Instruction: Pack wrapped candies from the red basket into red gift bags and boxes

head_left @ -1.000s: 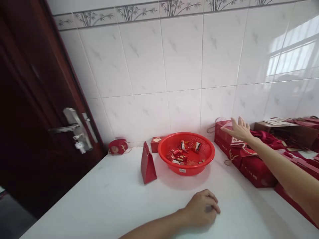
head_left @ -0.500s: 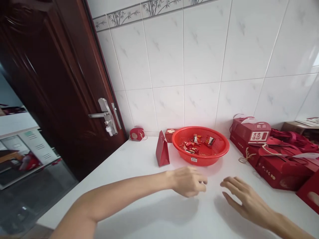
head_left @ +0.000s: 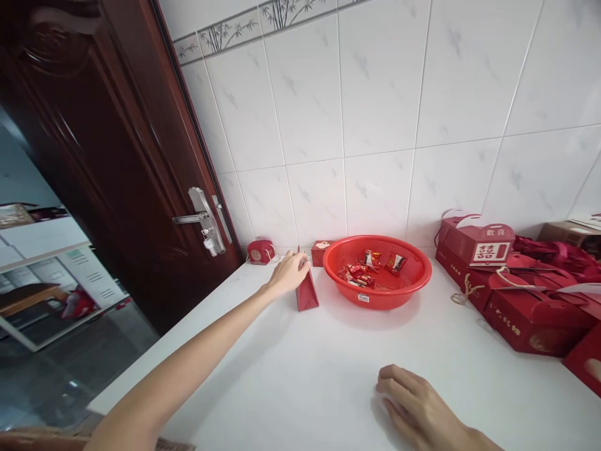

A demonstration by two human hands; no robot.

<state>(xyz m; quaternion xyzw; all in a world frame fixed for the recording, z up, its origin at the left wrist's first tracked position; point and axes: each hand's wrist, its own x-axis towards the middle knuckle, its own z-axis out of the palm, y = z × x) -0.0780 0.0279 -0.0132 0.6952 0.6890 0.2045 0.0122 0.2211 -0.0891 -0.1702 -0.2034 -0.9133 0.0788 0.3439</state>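
My left hand is closed on the top of a red triangular gift box that stands upright on the white table. The hand covers most of the box's left side and upper part. Low at the front right, my right hand hovers over or rests on the table, fingers loosely curved and apart, holding nothing. To the right of the gift box sits a red plastic basket with several wrapped candies in it.
Behind the gift box are a small red box and a rounded red box with a cord by the wall. Several red gift boxes are piled at the right. A brown door stands at the left.
My left hand has moved left and away from me onto the triangular gift box. My right hand has come a little nearer and to the left.
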